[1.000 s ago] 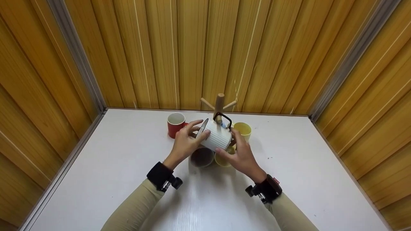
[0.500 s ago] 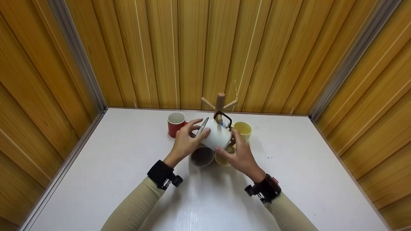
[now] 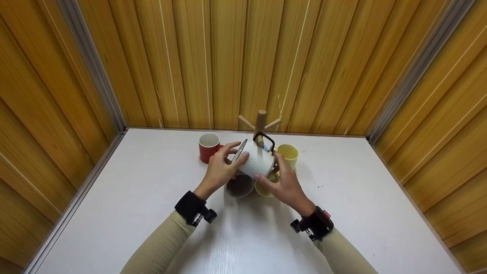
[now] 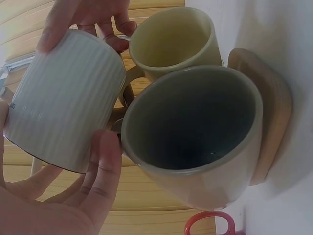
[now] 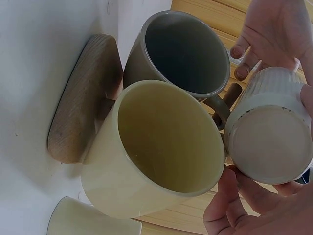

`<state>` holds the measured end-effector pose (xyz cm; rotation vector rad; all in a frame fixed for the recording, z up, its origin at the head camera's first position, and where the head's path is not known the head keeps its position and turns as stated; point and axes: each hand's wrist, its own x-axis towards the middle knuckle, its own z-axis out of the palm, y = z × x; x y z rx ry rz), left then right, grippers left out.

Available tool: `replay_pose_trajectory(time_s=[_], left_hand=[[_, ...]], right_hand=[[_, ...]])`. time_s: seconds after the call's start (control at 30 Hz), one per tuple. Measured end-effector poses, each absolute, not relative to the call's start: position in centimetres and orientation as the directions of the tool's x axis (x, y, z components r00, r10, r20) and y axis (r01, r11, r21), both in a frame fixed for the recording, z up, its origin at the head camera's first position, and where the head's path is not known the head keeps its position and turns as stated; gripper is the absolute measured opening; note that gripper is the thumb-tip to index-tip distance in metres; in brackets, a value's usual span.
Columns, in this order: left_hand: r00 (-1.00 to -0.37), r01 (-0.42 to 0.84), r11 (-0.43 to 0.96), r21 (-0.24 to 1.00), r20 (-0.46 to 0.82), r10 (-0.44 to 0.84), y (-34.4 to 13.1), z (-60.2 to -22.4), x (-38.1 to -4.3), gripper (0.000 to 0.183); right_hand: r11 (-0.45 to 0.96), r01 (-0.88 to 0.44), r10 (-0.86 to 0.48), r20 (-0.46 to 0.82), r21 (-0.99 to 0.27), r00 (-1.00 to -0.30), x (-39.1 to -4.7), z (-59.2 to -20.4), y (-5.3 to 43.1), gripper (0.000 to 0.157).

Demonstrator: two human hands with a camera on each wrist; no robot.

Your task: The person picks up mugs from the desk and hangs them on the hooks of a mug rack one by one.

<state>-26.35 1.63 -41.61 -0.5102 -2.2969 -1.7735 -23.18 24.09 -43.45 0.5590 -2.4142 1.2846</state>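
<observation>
Both hands hold a white ribbed mug (image 3: 257,160) tipped on its side in front of a wooden mug tree (image 3: 260,120). My left hand (image 3: 220,167) grips it near its dark rim, thumb on the ribbed wall. At the base end, my right hand (image 3: 285,184) pinches it between thumb and fingers. The mug's black handle (image 3: 273,144) points up, and a peg tip shows within its loop. Below it, a grey mug (image 4: 195,117) and a pale yellow mug (image 5: 166,137) hang by their handles, mouths toward me.
A red mug (image 3: 207,152) stands left of the tree on the white table (image 3: 152,179). Another yellow mug (image 3: 288,153) is at the tree's right. The tree's wooden base (image 5: 85,100) sits behind the hanging mugs. Wood-patterned walls (image 3: 224,64) enclose the table's back and sides.
</observation>
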Motion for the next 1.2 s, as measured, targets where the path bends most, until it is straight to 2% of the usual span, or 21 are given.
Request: replay_pose_trajectory(time_s=[0.4,0.57,0.83,1.03,1.2], left_hand=[[-0.925,0.372,0.209,0.905,0.344,0.16,1.4,-41.7,-26.3,0.06],[-0.913,0.408,0.276,0.87,0.381,0.146,1.3,-41.5,-26.2,0.06],[-0.835,0.529,0.374,0.762,0.547,0.067,1.4,-40.5,-25.9,0.069],[-0.754,0.613,0.407,0.677,0.655,0.046,2.5,-38.3,-25.3,0.073],[-0.706,0.669,0.397,0.628,0.704,0.076,3.7,-36.4,-24.9,0.073]], right_hand=[[0.466,-0.496,-0.184,0.468,-0.733,-0.864,-23.1,-43.5,24.0,0.081],[0.46,-0.5,-0.188,0.469,-0.734,-0.863,-23.1,-43.6,24.0,0.081],[0.506,-0.525,-0.197,0.501,-0.684,-0.842,-23.1,-44.1,24.3,0.079],[0.509,-0.554,-0.192,0.54,-0.659,-0.819,-22.9,-44.1,24.7,0.06],[0.52,-0.538,-0.147,0.551,-0.664,-0.822,-23.0,-44.2,25.2,0.046]])
